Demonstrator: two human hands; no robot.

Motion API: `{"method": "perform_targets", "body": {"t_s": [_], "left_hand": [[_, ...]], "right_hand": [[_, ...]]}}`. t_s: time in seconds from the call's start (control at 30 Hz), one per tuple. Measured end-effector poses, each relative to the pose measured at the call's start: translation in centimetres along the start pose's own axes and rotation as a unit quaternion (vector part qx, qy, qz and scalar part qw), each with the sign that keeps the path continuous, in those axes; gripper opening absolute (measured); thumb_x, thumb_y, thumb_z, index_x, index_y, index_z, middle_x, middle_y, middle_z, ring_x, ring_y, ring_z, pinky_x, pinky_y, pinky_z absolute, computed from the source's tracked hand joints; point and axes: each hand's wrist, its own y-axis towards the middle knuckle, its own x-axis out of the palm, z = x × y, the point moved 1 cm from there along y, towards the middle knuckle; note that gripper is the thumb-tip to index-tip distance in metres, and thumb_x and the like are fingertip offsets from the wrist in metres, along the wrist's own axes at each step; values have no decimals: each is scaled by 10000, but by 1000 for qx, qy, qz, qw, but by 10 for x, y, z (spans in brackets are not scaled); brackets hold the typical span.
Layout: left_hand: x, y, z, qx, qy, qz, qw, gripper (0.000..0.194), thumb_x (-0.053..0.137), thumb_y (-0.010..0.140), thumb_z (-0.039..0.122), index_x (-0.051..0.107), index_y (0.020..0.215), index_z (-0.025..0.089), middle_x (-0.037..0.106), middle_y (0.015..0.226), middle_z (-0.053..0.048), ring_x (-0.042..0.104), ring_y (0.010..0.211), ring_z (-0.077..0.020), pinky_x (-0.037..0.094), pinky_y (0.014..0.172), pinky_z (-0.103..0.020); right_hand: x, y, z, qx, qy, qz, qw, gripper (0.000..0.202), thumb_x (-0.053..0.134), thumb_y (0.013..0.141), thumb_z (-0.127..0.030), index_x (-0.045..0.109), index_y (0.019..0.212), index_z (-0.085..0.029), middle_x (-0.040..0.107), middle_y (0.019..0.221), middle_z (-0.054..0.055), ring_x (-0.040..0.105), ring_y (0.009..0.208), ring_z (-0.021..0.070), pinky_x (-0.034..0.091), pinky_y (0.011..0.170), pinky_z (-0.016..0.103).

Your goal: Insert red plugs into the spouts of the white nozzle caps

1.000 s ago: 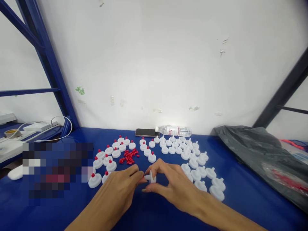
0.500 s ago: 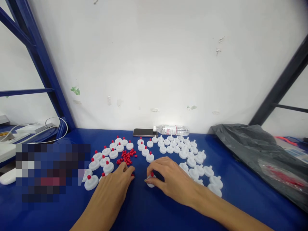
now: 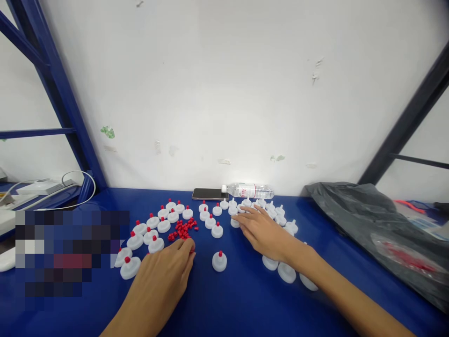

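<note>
My left hand (image 3: 168, 269) is closed beside the pile of small red caps (image 3: 183, 229), its fingers curled together with a bit of red at the tips that looks like one red cap. My right hand (image 3: 263, 232) reaches over the group of uncapped white spouted lids (image 3: 286, 273), fingers stretched out and holding nothing I can see; it hides several of them. Between my hands a white lid with a red cap on its spout (image 3: 219, 262) stands alone and upright on the blue table (image 3: 224, 304).
Red-capped white lids (image 3: 135, 241) stand left of the pile, with several more in a row (image 3: 210, 222) behind the lone one. Along the wall lie a phone (image 3: 209, 194) and a water bottle (image 3: 249, 190). A dark plastic bag (image 3: 351, 220) covers the right side.
My right hand has let go of the red-capped lid and moved right and away from me, over the uncapped lids. My left hand has stayed near the red caps, its fingers drawn closer together.
</note>
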Motion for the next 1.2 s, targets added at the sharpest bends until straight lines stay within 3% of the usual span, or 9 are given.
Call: {"method": "perform_targets", "body": {"t_s": [0.13, 0.23, 0.37, 0.5, 0.67, 0.83, 1.07, 1.2], "left_hand": [[1, 1, -2, 24, -29, 47, 998, 299, 409, 1030, 208, 687, 1128, 254, 750, 1110, -32, 753, 915, -246, 565, 761, -345], [6, 1, -6, 42, -63, 130, 989, 249, 501, 1005, 224, 702, 1145, 270, 763, 1085, -19, 763, 892, -237, 584, 769, -334], [8, -2, -6, 105, -146, 243, 953, 215, 518, 1006, 266, 730, 1046, 257, 781, 977, 2, 770, 789, -190, 587, 665, -264], [0, -5, -2, 150, -243, 298, 911, 222, 506, 1020, 314, 718, 1034, 248, 784, 885, 21, 746, 688, -115, 538, 547, -169], [-4, -7, 4, 195, -276, 323, 884, 170, 532, 1013, 273, 692, 1068, 251, 772, 909, 33, 736, 702, -81, 542, 595, -133], [3, -5, 4, 250, -225, 328, 883, 192, 502, 1017, 179, 664, 1086, 256, 767, 991, 37, 747, 786, -78, 556, 691, -138], [1, -5, 2, 209, -221, 354, 884, 165, 500, 1027, 275, 651, 1082, 235, 757, 885, 25, 726, 687, -94, 525, 577, -163], [1, -7, 3, 218, -185, 345, 894, 254, 414, 1033, 174, 660, 1013, 236, 743, 876, 23, 700, 600, -88, 487, 504, -173]], "right_hand": [[-11, 4, -8, -2, 71, 58, 996, 169, 574, 1009, -282, 657, 1145, -225, 724, 1154, 46, 650, 1126, 247, 407, 1098, 503], [-22, 2, -20, 15, 149, 73, 986, 118, 537, 1026, -277, 603, 1119, -248, 685, 1151, 34, 665, 992, 200, 525, 917, 404], [-30, -6, -40, -22, 219, 60, 974, 288, 518, 1027, -245, 462, 1308, -276, 618, 1303, 48, 637, 1116, 182, 534, 954, 369], [-30, -10, -54, -64, 217, 66, 972, 454, 581, 986, -203, 392, 1391, -283, 596, 1365, 57, 598, 1226, 188, 518, 1023, 369], [-28, -9, -61, -91, 165, 57, 980, 486, 589, 966, -159, 389, 1402, -236, 648, 1229, 104, 610, 1167, 230, 568, 941, 397], [-30, -9, -66, -112, 119, 70, 984, 482, 646, 945, -177, 420, 1370, -215, 664, 1129, 87, 632, 1043, 217, 586, 890, 371], [-30, -9, -71, -163, 93, 155, 970, 414, 514, 1006, -112, 409, 1393, -213, 665, 1232, 54, 589, 1176, 198, 530, 1016, 375], [-32, -10, -78, -193, 84, 174, 962, 401, 420, 1023, -54, 399, 1407, -168, 673, 1209, 79, 626, 1154, 173, 518, 1030, 351]]}}
